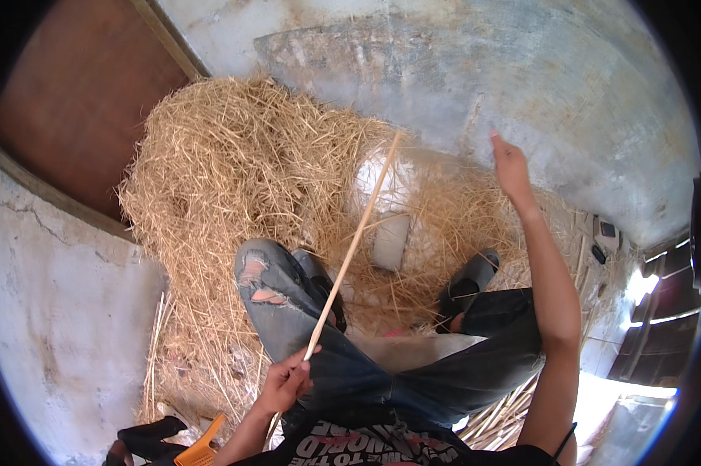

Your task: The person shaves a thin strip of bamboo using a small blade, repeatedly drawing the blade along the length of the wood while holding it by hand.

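We grip the thin stick (356, 241) near its lower end in our left hand (286, 382), fingers closed around it; its tip points out over the straw pile (234, 171). Right hand (511, 165) is open, empty, raised above the straw. We'd choke up on the stick for steadier tip control.

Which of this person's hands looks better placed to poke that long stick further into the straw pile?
The left hand, probably: it already grips the stick, whose far tip points into the straw pile. The right hand is raised, open and holds nothing, away from the stick.
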Demonstrator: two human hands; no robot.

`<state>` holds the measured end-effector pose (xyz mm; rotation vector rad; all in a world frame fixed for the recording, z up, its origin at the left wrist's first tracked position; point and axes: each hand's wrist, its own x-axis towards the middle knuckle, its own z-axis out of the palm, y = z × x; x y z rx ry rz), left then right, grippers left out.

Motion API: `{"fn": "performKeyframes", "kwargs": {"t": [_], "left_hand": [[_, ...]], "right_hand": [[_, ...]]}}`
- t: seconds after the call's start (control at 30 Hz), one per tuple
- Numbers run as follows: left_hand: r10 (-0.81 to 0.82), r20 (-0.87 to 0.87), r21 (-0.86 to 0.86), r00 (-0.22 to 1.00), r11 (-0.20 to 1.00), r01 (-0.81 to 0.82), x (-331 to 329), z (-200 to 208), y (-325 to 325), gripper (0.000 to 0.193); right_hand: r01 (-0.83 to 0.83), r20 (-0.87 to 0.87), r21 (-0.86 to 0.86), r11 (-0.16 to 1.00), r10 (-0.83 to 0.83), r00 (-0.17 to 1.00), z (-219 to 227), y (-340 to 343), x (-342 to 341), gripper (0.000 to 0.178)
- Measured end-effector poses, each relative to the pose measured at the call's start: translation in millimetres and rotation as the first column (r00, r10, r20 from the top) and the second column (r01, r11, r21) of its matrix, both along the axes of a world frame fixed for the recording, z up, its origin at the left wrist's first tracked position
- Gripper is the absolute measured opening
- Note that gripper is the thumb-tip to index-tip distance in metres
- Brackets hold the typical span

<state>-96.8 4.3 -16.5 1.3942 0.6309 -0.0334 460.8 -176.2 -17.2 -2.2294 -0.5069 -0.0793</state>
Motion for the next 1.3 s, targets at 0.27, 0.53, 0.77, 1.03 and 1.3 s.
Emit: {"fn": "performKeyframes", "kwargs": {"t": [0.27, 0.53, 0.77, 1.03, 1.3], "left_hand": [[-0.070, 0.182, -0.183, 0.981, 0.978, 0.104, 52.7, -2.5, -0.9, 0.044], [-0.042, 0.148, -0.182, 0.988, 0.981, 0.069, 76.1, -1.3, -6.1, 0.043], [-0.110, 0.117, -0.159, 0.987, 0.979, 0.128, 57.6, 7.7, 2.1, 0.042], [-0.094, 0.001, -0.174, 0.996, 0.980, 0.093, 1.5, 4.0, -3.7, 0.045], [-0.048, 0.093, -0.116, 0.994, 0.991, 0.059, 22.4, -5.6, 2.1, 0.043]], "right_hand": [[-0.698, -0.076, -0.043, 0.715, 0.694, 0.716, 30.3, 53.0, -210.6, 0.047], [-0.683, 0.011, -0.312, 0.660, 0.721, 0.692, 6.1, 45.8, -229.5, 0.049], [-0.421, -0.003, -0.206, 0.883, 0.430, 0.903, 4.7, 57.8, -133.4, 0.060], [0.186, -0.108, -0.027, 0.982, -0.188, 0.976, 6.7, -16.7, 20.6, 0.076], [-0.487, -0.092, -0.076, 0.870, 0.481, 0.872, 24.0, 56.6, -136.7, 0.063]]}}
